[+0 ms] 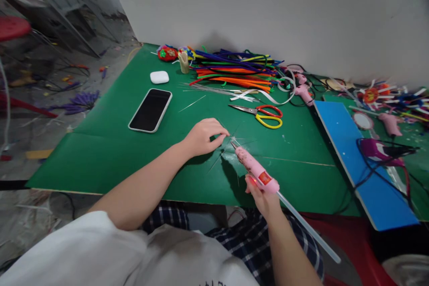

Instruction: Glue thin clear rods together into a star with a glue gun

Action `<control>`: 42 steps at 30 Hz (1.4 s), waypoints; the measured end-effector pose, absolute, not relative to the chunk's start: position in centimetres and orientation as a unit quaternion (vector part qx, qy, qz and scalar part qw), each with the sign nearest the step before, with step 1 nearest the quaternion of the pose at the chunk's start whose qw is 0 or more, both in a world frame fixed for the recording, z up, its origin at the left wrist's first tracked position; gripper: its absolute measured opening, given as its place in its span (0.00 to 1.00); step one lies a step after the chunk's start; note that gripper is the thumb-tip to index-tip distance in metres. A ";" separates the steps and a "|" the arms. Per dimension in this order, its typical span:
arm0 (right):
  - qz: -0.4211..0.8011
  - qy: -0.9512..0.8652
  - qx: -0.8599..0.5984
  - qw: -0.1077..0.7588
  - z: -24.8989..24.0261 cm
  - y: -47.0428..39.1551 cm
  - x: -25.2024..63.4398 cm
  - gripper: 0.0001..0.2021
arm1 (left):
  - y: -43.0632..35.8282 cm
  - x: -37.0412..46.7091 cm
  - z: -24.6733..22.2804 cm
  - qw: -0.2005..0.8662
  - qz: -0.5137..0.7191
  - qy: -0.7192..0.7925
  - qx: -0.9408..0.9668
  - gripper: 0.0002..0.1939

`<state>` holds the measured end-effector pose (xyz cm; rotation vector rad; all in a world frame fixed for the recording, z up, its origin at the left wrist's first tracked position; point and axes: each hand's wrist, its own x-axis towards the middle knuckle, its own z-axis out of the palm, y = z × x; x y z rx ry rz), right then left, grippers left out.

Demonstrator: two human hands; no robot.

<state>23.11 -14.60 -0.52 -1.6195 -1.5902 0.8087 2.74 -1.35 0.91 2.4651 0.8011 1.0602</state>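
Observation:
My right hand is wrapped round the handle of a pink glue gun, with a long clear glue stick poking out of its back end. The gun's metal nozzle points up and left at a small spot where several thin wires cross on the green tabletop. At that crossing my left hand rests on the table, thumb and forefinger pinched on the wires. Exactly which wire is between the fingertips is too fine to make out. A glint shows at the crossing point.
Scissors with red and yellow handles lie beyond my hands. A phone and a white case are at left. Colourful pipe cleaners are piled along the wall. A blue board and more glue guns with cables occupy the right.

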 end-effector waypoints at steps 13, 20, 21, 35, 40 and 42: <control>0.326 -0.606 -0.636 0.349 -0.7 -14.6 23.2 0.11 | -1.4 2.9 0.9 0.176 0.362 0.285 0.870 0.08; 0.320 -0.604 -0.636 0.360 -0.8 -14.8 23.4 0.11 | -1.4 2.7 0.9 0.167 0.346 0.302 0.873 0.08; 0.317 -0.603 -0.638 0.359 -0.8 -14.8 23.4 0.11 | -1.4 2.7 0.8 0.166 0.344 0.303 0.873 0.08; 0.333 -0.579 -0.649 0.363 -0.2 -14.8 23.6 0.12 | -1.4 2.7 0.8 0.166 0.343 0.305 0.873 0.08; 0.340 -0.566 -0.654 0.370 -0.2 -14.8 23.5 0.11 | -1.4 2.7 0.7 0.166 0.343 0.304 0.873 0.08; 0.345 -0.561 -0.654 0.373 -0.2 -14.8 23.5 0.11 | -1.4 2.8 0.8 0.168 0.344 0.303 0.873 0.08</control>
